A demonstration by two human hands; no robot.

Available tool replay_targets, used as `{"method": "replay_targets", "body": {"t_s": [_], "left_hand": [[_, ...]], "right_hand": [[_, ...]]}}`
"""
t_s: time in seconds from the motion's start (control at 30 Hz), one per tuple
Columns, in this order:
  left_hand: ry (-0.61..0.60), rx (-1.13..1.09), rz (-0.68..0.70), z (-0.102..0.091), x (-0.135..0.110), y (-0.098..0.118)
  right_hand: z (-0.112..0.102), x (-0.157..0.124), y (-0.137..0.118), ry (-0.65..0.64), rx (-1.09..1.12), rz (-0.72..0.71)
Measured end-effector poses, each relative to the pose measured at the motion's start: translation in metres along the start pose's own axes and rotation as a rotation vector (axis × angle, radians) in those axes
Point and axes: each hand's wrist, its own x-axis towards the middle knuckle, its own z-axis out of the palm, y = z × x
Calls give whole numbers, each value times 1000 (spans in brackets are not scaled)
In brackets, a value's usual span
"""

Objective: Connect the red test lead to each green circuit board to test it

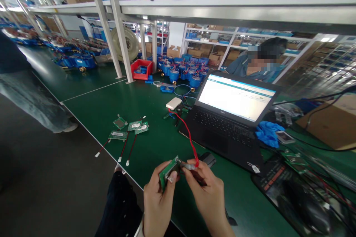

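Observation:
My left hand (159,196) grips a small green circuit board (168,170) by its edge, just above the green table's front edge. My right hand (205,192) pinches a small connector (189,165) at the end of a red wire (187,131) and holds it against the board. The red wire runs back across the table to a white box (174,103) beside the open black laptop (230,118). Several more green circuit boards (129,127) with red and black leads lie on the table to the left.
A blue glove (268,133) and a phone (284,137) lie right of the laptop, a cardboard box (330,122) beyond them. Blue meter bodies (183,70) and a red bin (141,69) stand at the back. Another person (258,63) sits behind the laptop; someone's leg (33,96) is at left.

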Motion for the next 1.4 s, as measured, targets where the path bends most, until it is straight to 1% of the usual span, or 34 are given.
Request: {"method": "replay_targets", "body": {"t_s": [0.37, 0.7, 1.07, 1.27, 1.4], "left_hand": [[2, 57, 21, 0, 1, -3], [11, 54, 25, 0, 0, 1], [28, 49, 23, 0, 0, 1], [10, 5, 31, 1, 0, 0], [10, 38, 44, 2, 1, 0]], "right_hand": [[0, 0, 1, 32, -21, -33], [1, -1, 3, 14, 10, 0], [-1, -1, 1, 12, 12, -12], [0, 0, 2, 10, -7, -19], [1, 0, 2, 8, 7, -25]]}}
